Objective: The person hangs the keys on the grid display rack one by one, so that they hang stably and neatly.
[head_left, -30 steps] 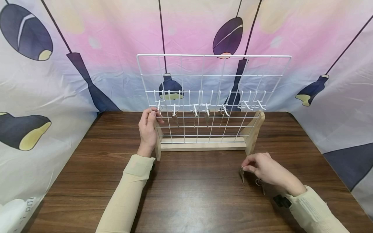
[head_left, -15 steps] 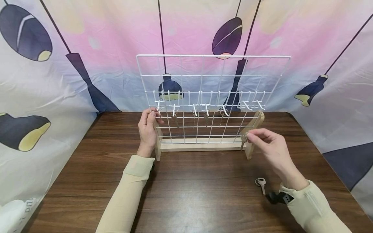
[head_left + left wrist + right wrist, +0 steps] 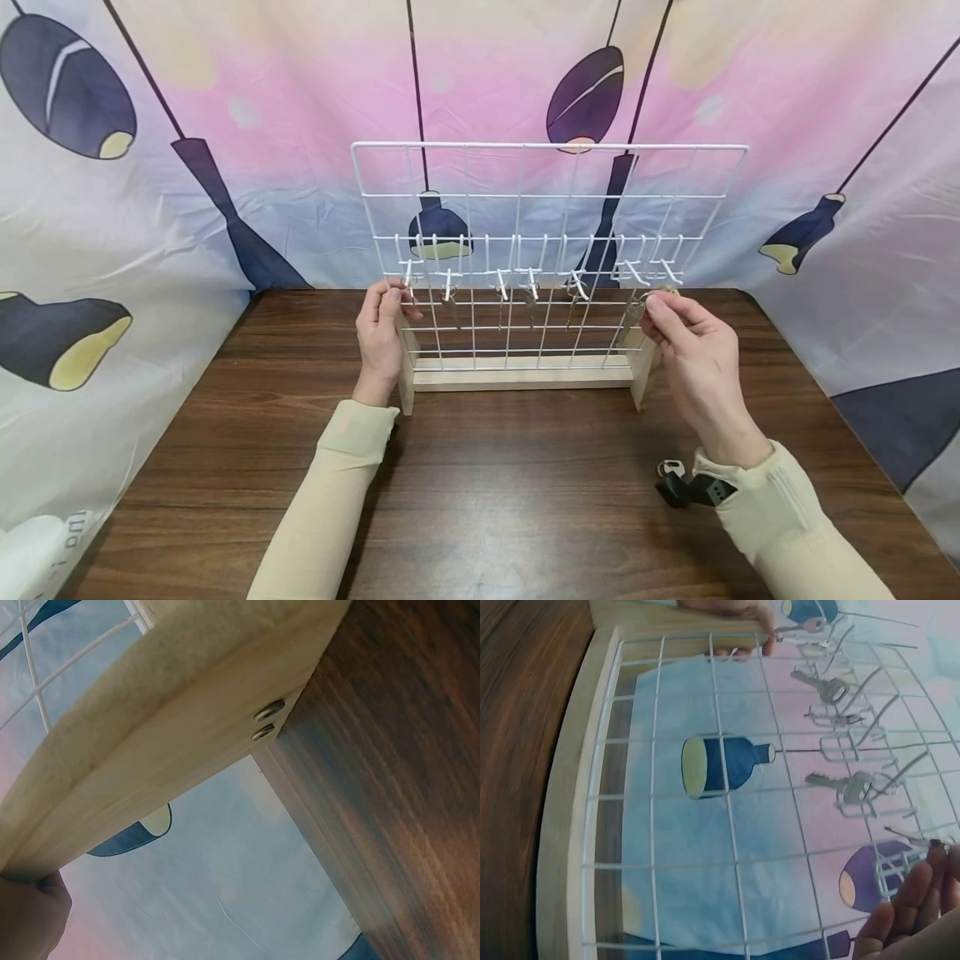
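My left hand [image 3: 381,333] holds the top of the left wooden side of a white wire grid rack [image 3: 522,197]; in the left wrist view a bit of this hand [image 3: 30,919] shows under the wood. My right hand [image 3: 699,367] pinches a key [image 3: 632,315] by its ring, just below the two rightmost white hooks [image 3: 636,273]. The key points down in front of the grid. On the hooks to the left hang several keys [image 3: 844,785]. Right-hand fingers [image 3: 909,900] show at the lower right of the right wrist view, partly cut off.
Another key [image 3: 672,468] on a ring lies on the brown table [image 3: 480,500], partly covered by the dark wrist camera [image 3: 693,490]. A patterned cloth [image 3: 300,100] hangs behind and at both sides. Something white [image 3: 37,550] stands at the lower left.
My right hand has risen from the table with the key, up to the right part of the rack by the hooks. The left hand stays on the wooden side.
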Tool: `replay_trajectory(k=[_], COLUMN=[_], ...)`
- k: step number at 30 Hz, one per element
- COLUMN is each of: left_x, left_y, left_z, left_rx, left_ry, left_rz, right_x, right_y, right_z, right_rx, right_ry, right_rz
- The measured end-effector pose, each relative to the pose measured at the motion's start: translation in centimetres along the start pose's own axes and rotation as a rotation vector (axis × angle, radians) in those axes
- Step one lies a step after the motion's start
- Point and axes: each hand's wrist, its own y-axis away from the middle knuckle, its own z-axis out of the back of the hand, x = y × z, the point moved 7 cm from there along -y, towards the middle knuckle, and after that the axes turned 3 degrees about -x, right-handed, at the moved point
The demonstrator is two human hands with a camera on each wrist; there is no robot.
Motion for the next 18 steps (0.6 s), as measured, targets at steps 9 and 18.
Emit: replay_trajectory(k=[9, 18], left_x=[-0.01, -0.01], left_y=[0.03, 0.02], left_z=[0.08, -0.02], left_rx=[-0.004, -0.004], left_ry=[0.001, -0.014], left_rz=[-0.003, 0.007], right_x=[0.01, 0.06], right_y=[-0.23, -0.34], right_z=[-0.26, -0.39], right_rx=[-0.110, -0.114], right_ry=[-0.059, -0.072], right_rz=[-0.020, 0.001])
